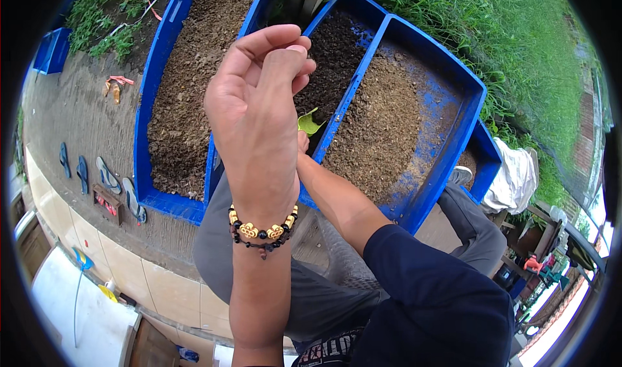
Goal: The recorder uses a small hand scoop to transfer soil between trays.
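Note:
My left hand is raised over the blue trays, its fingers curled in toward the thumb; whatever it may hold is too small or hidden to make out. Two bead bracelets circle that wrist. Behind it, my right hand reaches into the dark-filled middle tray, mostly covered by the left hand and wrist. A yellow-green leaf shows right by the right hand, though whether the fingers grip it is hidden. Granular brown material fills much of the left tray and the right tray.
My bent legs are beneath the trays. Flip-flops and a small wooden block lie on concrete at left, near another blue crate. Grass borders the back. A white sack and cluttered rack sit at right.

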The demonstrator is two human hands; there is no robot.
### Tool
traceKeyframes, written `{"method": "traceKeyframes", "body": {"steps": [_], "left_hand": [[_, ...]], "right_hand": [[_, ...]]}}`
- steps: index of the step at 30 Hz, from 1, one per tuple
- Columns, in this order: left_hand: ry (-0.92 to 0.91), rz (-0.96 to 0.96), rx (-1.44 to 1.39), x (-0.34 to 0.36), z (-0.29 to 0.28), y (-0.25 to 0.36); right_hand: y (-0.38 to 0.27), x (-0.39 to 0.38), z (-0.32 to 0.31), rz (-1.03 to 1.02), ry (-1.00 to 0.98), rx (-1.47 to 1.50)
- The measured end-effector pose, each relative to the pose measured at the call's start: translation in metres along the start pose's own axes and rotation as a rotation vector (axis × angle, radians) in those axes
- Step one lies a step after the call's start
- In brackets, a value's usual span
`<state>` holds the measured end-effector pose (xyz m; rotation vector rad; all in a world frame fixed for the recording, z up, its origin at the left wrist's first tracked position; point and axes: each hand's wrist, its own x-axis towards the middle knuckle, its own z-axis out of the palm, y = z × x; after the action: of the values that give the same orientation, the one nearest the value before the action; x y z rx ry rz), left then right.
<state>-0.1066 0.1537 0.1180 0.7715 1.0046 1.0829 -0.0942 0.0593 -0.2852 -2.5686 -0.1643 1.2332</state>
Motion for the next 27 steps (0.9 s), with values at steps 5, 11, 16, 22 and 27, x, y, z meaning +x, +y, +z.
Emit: {"method": "traceKeyframes", "body": {"steps": [5,11,16,22,27], "left_hand": [[0.051,-0.013,0.014,0.000,-0.018,-0.010],[0.022,0.017,-0.036,0.001,-0.016,-0.010],[0.002,0.038,-0.043,-0.001,-0.012,0.000],[0.039,-0.005,-0.013,-0.001,-0.024,-0.002],[-0.008,-0.010,-0.062,0.002,-0.006,-0.005]], "right_hand": [[0.006,-0.013,0.010,0.033,0.059,0.010],[-0.002,0.014,0.002,-0.035,0.122,-0.018],[-0.031,0.035,-0.023,-0.155,0.150,-0.052],[-0.079,0.075,-0.065,-0.109,-0.003,0.141],[-0.053,0.091,-0.088,-0.048,-0.243,0.496]]}}
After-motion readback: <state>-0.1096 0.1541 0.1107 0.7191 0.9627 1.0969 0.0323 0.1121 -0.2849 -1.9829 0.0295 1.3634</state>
